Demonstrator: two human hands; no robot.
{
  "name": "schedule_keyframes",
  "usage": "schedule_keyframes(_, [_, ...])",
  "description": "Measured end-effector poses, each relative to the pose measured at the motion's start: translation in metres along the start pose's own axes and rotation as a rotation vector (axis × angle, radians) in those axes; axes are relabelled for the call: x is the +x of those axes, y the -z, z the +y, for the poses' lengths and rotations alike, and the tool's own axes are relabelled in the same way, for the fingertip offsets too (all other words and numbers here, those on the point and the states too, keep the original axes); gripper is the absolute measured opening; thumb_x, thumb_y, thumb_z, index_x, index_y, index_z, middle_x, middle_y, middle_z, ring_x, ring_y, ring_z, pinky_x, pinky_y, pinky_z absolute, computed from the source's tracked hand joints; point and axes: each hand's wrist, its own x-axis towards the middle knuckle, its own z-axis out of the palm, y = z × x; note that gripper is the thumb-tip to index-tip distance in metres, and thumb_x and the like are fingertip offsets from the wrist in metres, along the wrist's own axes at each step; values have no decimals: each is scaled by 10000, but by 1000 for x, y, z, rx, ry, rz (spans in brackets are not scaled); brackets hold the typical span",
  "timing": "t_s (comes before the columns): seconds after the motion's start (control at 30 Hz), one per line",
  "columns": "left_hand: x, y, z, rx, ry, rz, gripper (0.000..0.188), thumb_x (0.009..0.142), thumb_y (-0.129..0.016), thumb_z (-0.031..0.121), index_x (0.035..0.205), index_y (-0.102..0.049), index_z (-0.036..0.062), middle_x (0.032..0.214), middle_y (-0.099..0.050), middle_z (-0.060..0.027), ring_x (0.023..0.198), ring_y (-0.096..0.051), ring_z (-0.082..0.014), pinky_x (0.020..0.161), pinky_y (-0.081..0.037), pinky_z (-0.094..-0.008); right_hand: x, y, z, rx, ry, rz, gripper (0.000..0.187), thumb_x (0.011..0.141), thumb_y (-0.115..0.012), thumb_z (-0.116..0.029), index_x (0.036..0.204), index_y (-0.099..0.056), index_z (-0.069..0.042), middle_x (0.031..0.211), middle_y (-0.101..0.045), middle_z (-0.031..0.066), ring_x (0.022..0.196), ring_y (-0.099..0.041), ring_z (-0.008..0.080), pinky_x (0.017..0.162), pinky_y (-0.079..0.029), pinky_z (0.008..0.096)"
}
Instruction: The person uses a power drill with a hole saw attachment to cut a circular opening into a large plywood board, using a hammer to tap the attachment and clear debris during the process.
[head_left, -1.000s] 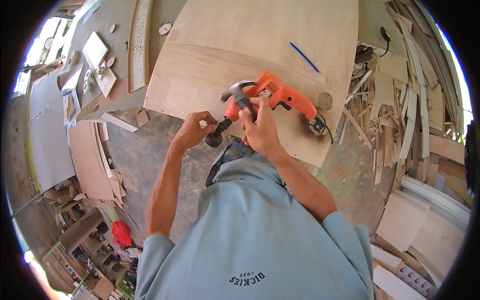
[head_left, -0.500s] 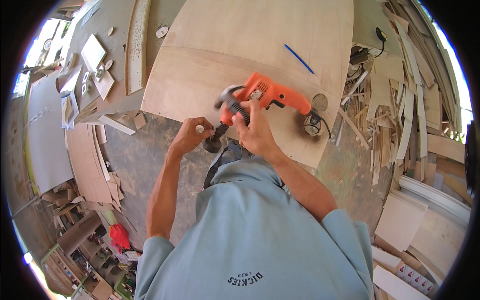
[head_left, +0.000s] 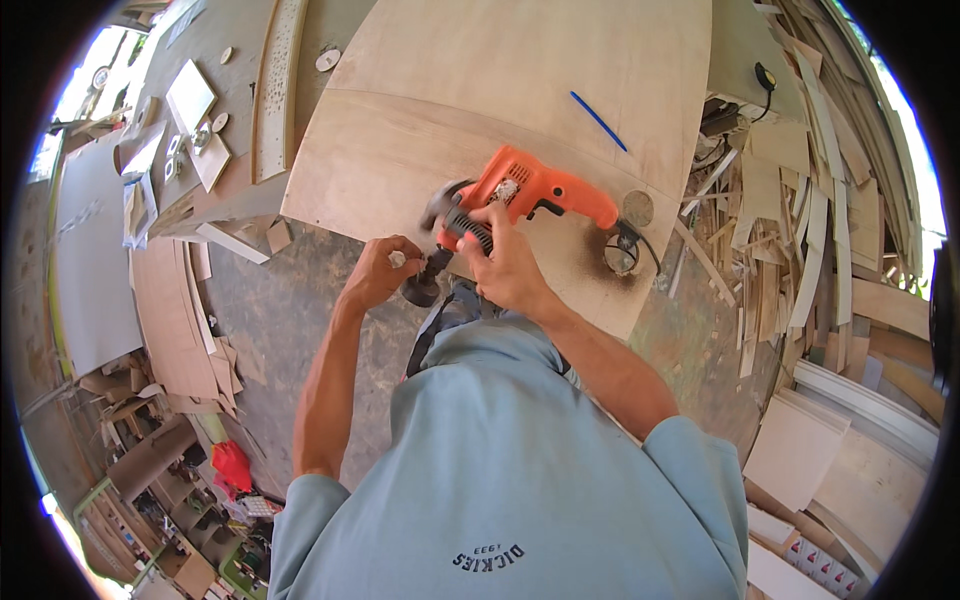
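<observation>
An orange corded drill (head_left: 550, 185) lies on the plywood sheet (head_left: 400, 150), its chuck end pointing toward me past the near edge. A dark round cup-shaped cutter, apparently a hole saw (head_left: 421, 291), is fitted in it. My right hand (head_left: 508, 265) is closed around the black ribbed handle of a claw hammer (head_left: 445, 208), whose blurred head is over the front of the drill. Beside the cutter, my left hand (head_left: 380, 272) is pinched, with a small whitish bit showing at its fingers; what it is I cannot make out.
A blue pen (head_left: 599, 122) lies on the sheet, near a round cut mark (head_left: 637, 208) and a hole with scorched-looking edges (head_left: 620, 258). Wood offcuts (head_left: 765, 230) pile up at the right. Boards (head_left: 175, 320) lean at the left, and a tape measure (head_left: 765, 76) sits at the upper right.
The hammer head has shifted a little left and toward me over the drill's front. My left hand stays beside the cutter.
</observation>
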Motion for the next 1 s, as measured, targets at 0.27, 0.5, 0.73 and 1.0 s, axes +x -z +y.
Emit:
schedule_keyframes(0.27, [-3, -5, -11, 33, -44, 60, 194, 849, -764, 142, 917, -738, -38, 845, -747, -95, 767, -661, -144, 745, -527, -327, 4, 3, -20, 303, -14, 93, 297, 1006, -629, -167, 1193, -442, -31, 725, -580, 72, 439, -533, 107, 391, -436, 298])
schedule_keyframes(0.5, [5, 3, 14, -64, 82, 37, 173, 849, -742, 122, 926, -728, -33, 848, -740, -86, 801, -670, -142, 765, -540, -323, 45, 38, -7, -44, 305, 258, 321, 1003, -612, -197, 1235, -449, -47, 720, -643, 102, 592, -680, 283, 528, -513, 424])
schedule_keyframes(0.73, [15, 14, 12, -48, 52, -50, 146, 857, -748, 111, 954, -739, 2, 843, -734, -59, 823, -668, -131, 766, -525, -313, 81, 70, 19, -130, 361, 500, 414, 1021, -624, -296, 1332, -456, -80, 775, -700, 113, 665, -693, 270, 615, -512, 404])
schedule_keyframes(1.0, [19, 17, 21, -96, 124, -40, 149, 892, -774, 138, 947, -726, 9, 864, -727, -37, 817, -649, -99, 759, -508, -297, 93, 63, 37, -81, 442, 612, 398, 1024, -635, -235, 1321, -445, -50, 756, -630, 57, 585, -591, 135, 541, -471, 312])
